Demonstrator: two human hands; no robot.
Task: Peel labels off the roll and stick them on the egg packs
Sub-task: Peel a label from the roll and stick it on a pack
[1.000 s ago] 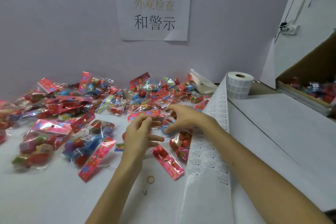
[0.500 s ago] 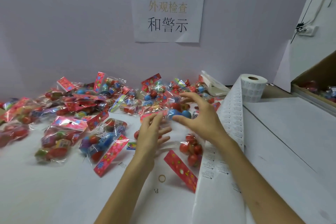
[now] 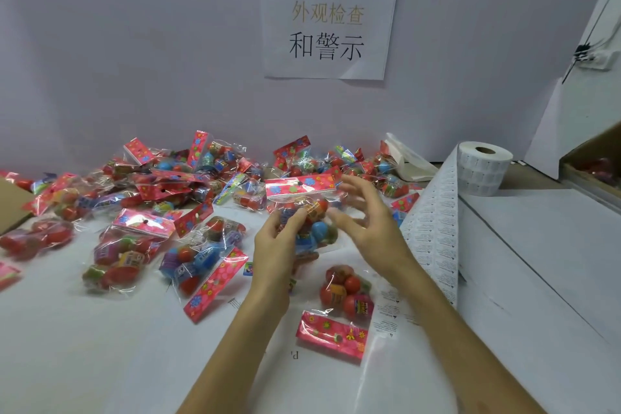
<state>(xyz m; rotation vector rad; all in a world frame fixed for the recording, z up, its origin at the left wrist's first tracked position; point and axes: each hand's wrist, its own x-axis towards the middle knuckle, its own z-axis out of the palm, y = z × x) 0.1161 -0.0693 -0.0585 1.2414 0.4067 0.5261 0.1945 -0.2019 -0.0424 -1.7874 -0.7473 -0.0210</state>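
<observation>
My left hand [image 3: 275, 245] holds a clear egg pack [image 3: 307, 208] with a pink header card, lifted above the table. My right hand [image 3: 366, 225] is beside the pack's right side, fingers spread and blurred; whether it touches the plastic I cannot tell. Another egg pack [image 3: 342, 302] lies on the table just below my hands, header card toward me. The label roll [image 3: 480, 168] stands at the right, and its strip of labels [image 3: 433, 232] trails down toward me past my right forearm.
Several more egg packs [image 3: 161, 198] are heaped across the table's back and left. A cardboard box [image 3: 598, 161] with packs sits at the far right on a raised white surface [image 3: 537, 245]. A paper sign [image 3: 327, 23] hangs on the wall.
An egg pack has been picked out of the pile and raised; it now sits in my left hand, while my right hand's fingers have spread open beside it.
</observation>
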